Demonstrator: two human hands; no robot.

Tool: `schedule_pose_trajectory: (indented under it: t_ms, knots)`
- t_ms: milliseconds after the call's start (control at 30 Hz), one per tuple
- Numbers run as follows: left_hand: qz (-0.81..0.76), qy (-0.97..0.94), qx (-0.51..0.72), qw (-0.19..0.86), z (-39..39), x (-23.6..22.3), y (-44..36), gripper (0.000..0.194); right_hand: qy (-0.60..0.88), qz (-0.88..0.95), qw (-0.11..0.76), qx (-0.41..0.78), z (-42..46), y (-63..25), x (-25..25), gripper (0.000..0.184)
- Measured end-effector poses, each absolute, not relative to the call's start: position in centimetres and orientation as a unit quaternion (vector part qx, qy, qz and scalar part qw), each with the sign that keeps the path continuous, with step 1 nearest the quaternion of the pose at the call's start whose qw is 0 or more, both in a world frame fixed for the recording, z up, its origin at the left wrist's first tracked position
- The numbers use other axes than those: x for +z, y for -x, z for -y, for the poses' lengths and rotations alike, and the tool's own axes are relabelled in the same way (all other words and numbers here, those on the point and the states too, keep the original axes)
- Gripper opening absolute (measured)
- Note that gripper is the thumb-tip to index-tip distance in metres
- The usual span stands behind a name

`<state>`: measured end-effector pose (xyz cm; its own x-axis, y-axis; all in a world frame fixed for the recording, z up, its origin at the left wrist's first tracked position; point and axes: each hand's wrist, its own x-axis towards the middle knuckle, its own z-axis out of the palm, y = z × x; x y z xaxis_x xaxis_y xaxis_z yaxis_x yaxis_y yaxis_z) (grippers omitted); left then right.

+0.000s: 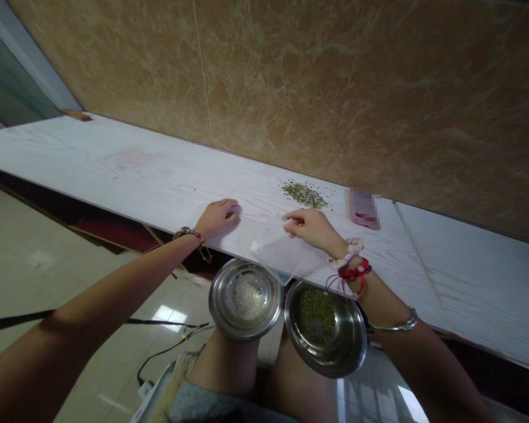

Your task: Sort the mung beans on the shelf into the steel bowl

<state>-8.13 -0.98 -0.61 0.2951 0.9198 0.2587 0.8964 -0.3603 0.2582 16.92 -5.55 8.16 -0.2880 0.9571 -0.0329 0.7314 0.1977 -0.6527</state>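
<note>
My left hand (218,218) rests on the white tabletop, its fingers curled inward; anything inside is hidden. To its right, my right hand (312,227) hovers low over a clear plastic sheet or bag (275,249), fingers and thumb drawn together; I cannot make out what is between them. Just beyond the right hand lies a loose spread of green mung beans (304,194). A steel bowl (216,311) with white rice-like grains (245,298) sits on my left knee. The steel bowl (350,358) on my right leg holds more green beans (315,314).
A phone-like object (362,210), partly blurred, lies right of the beans near the wall (291,88). The narrow white table (150,158) runs along that wall, with a brown strip (76,114) at its far left. A dark cable (158,352) hangs left of my legs.
</note>
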Motion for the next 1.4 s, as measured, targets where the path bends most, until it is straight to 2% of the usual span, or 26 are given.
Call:
schedule_pose_trajectory:
  t_ms: [333, 467, 767, 867, 1000, 1100, 1200, 1333, 1400]
  knots:
    - [-0.563, -0.803, 0.191, 0.035, 0.9, -0.7, 8.4, 0.038, 0.615, 0.75, 0.149, 0.195, 1.8, -17.8, 9.1, 0.026]
    - [-0.564, -0.803, 0.189, 0.038, 0.9, -0.7, 8.4, 0.038, 0.581, 0.779, 0.128, 0.197, 1.5, -15.6, 8.5, 0.02]
    - [-0.566, -0.802, 0.189, 0.037, 0.9, -0.5, 8.3, 0.036, 0.494, 0.831, 0.112, 0.231, 3.6, -13.6, 8.5, 0.026]
    - [-0.566, -0.804, 0.18, 0.032, 0.9, -0.6, 8.3, 0.037, 0.494, 0.819, 0.141, 0.255, 3.9, -15.1, 8.7, 0.028]
    - [-0.564, -0.807, 0.174, 0.026, 1.1, -0.4, 8.1, 0.038, 0.532, 0.769, 0.238, 0.261, 3.7, -18.6, 9.0, 0.028]
    - [-0.558, -0.814, 0.162, 0.014, 1.3, -0.2, 7.9, 0.037, 0.542, 0.747, 0.333, 0.195, 3.8, -21.7, 9.0, 0.025]
    - [-0.533, -0.833, 0.146, -0.005, 1.5, -0.1, 7.6, 0.038, 0.539, 0.737, 0.402, 0.062, 4.7, -24.5, 8.8, 0.02]
    - [-0.468, -0.875, 0.125, -0.019, 1.5, -0.2, 7.4, 0.04, 0.493, 0.744, 0.432, -0.132, 6.9, -27.2, 7.2, 0.017]
    - [-0.431, -0.895, 0.114, -0.011, 1.3, -0.2, 7.5, 0.039, 0.463, 0.765, 0.406, -0.188, 7.9, -28.0, 5.9, 0.018]
